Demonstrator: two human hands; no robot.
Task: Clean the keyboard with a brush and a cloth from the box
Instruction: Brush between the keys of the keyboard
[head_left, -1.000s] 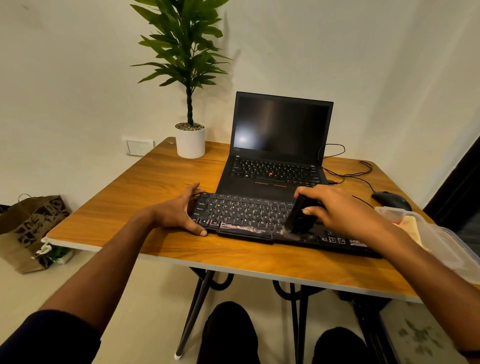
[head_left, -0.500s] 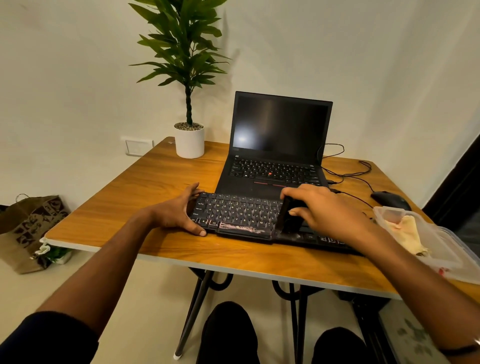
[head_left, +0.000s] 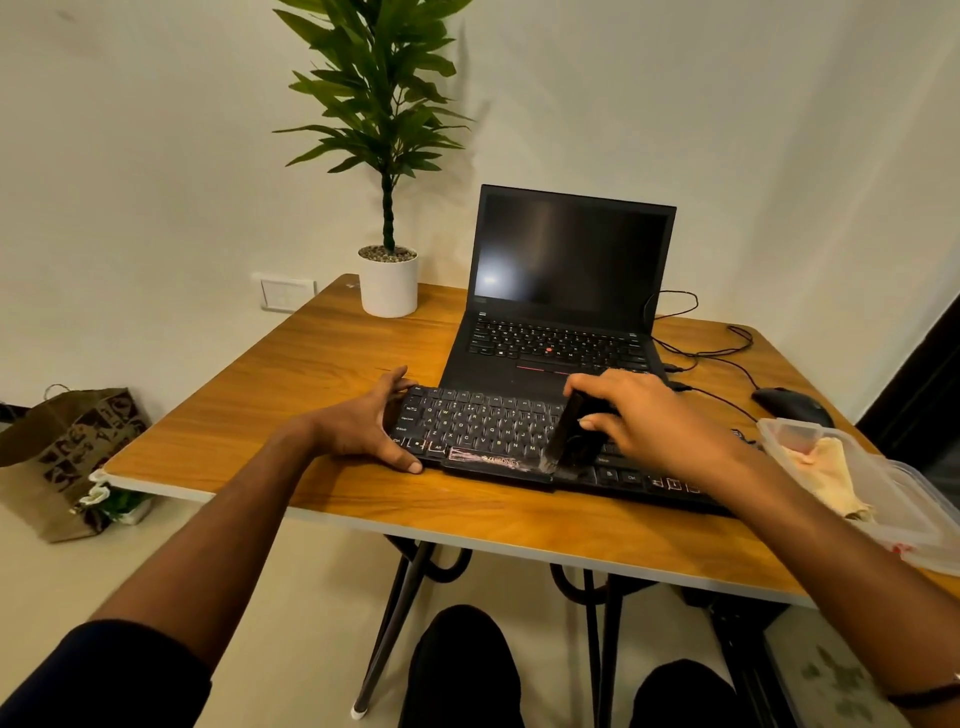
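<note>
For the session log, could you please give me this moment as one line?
right hand grips brush | bristles on keyboard near spacebar | left hand steadies left end | cloth in box

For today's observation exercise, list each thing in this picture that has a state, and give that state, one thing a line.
laptop: lid open, screen dark
keyboard: flat on the table, held steady
left hand: rests on the keyboard's left end
right hand: grips the brush
brush: tilted, bristles on the keys
box: lid off, cloth inside
cloth: crumpled, unused
</note>
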